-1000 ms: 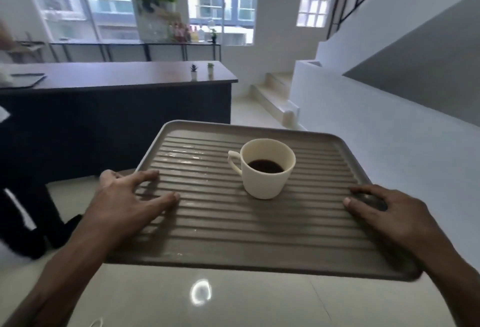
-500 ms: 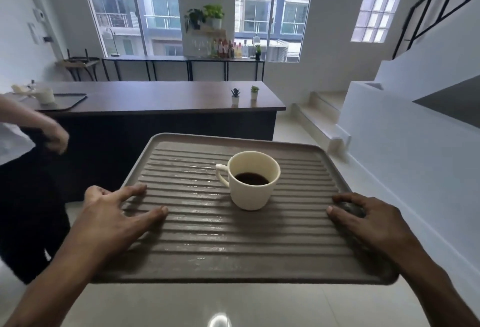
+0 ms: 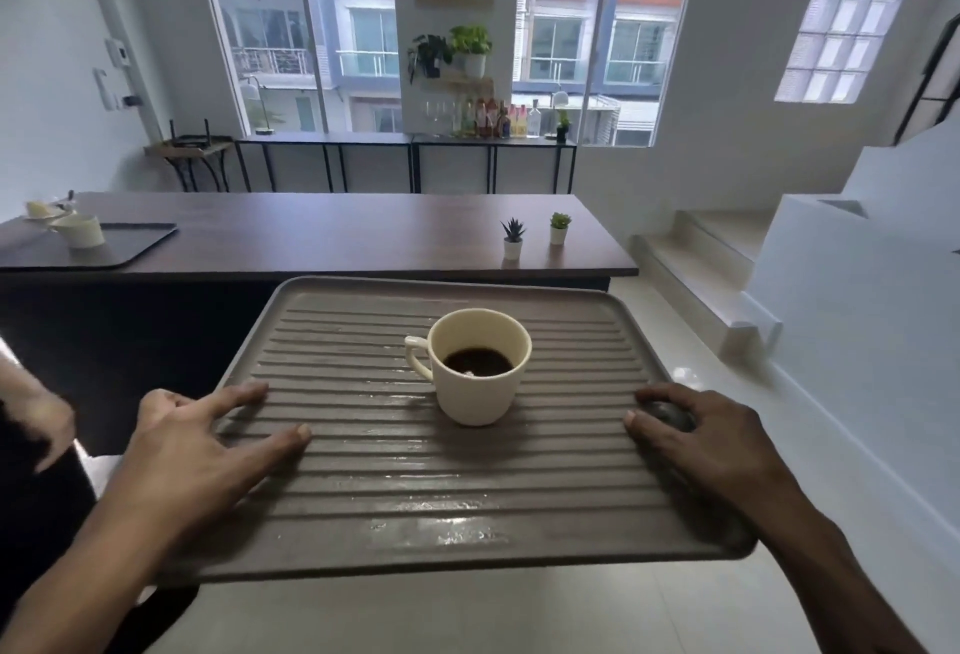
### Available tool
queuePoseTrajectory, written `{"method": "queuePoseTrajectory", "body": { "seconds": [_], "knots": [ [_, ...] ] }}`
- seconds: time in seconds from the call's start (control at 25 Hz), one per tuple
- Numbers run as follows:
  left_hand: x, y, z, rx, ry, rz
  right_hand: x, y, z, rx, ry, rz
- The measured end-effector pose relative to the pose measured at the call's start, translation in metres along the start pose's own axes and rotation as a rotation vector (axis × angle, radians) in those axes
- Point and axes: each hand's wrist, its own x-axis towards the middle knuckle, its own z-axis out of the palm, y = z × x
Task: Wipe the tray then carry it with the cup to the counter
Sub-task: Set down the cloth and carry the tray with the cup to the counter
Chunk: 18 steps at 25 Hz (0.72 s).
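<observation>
A grey ribbed tray (image 3: 363,487) is held level in the air in front of me. My left hand (image 3: 192,450) grips its left edge with fingers spread over the ribs. Its right edge is held by my right hand (image 3: 711,445). A cream cup (image 3: 480,367) with dark coffee stands upright near the tray's middle, handle pointing left. Wet streaks shine on the ribs. The dark wooden counter (image 3: 337,232) lies just beyond the tray's far edge.
On the counter stand two small potted plants (image 3: 535,235) at the right and a dark tray with a cup (image 3: 83,232) at the left. Another person's hand and dark clothing (image 3: 36,424) are at the left edge. White steps (image 3: 696,263) rise at the right.
The view has swung left and up, and the counter has come closer and fuller into view. Both hands keep the same grip on the tray, and the cup has stayed in place.
</observation>
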Motion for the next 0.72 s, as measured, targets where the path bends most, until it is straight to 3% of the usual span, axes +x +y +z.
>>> {"method": "queuePoseTrajectory", "body": {
  "seconds": [0.36, 0.72],
  "knots": [
    [0.189, 0.011, 0.064, 0.000, 0.030, -0.048, 0.217, -0.024, 0.084, -0.015, -0.065, -0.087],
    [0.391, -0.025, 0.135, -0.018, -0.046, 0.010, 0.376, -0.050, 0.202, 0.043, -0.018, -0.011]
  ]
}}
